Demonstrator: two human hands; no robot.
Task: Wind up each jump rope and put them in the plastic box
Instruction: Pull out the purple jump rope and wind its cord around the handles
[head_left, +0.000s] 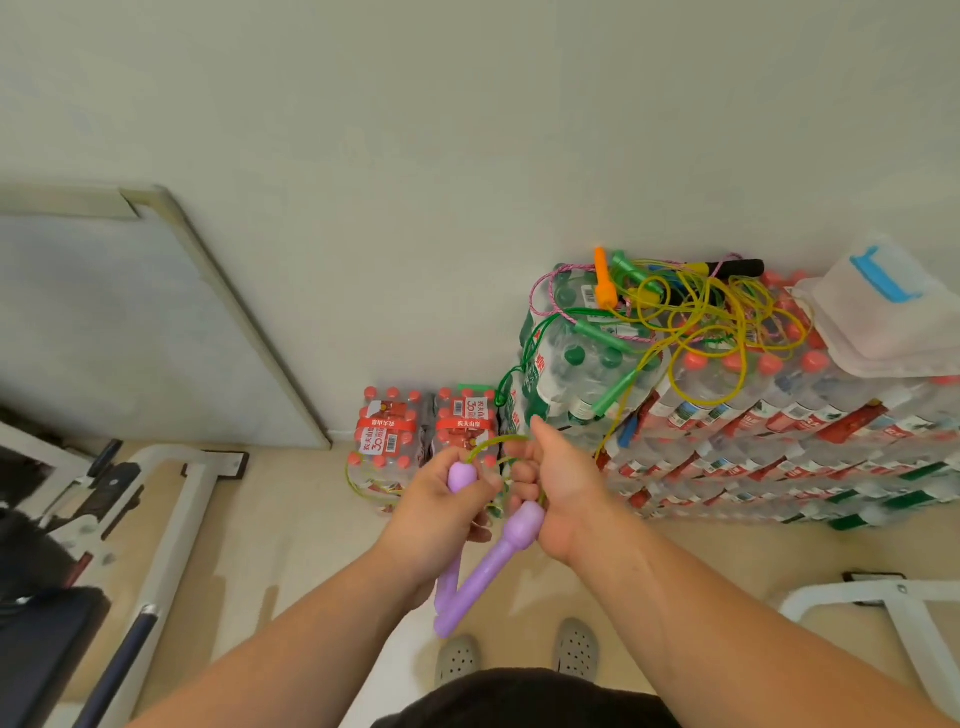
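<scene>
A jump rope with two purple handles (485, 569) and a yellow-green cord (491, 442) is in front of my chest. My left hand (441, 512) grips both handles, which point down. My right hand (553, 488) is closed on a loop of the cord beside the handle tops. A tangle of other jump ropes (670, 312), with orange, green and black handles, lies on top of stacked water-bottle packs. The clear plastic box (878, 322) with a blue latch stands on the packs at the far right.
Shrink-wrapped packs of water bottles (779, 431) are stacked against the wall on the right, and two lower packs (415, 441) stand on the floor ahead. White metal frames (171, 519) stand at the left and lower right. A board (130, 332) leans on the wall.
</scene>
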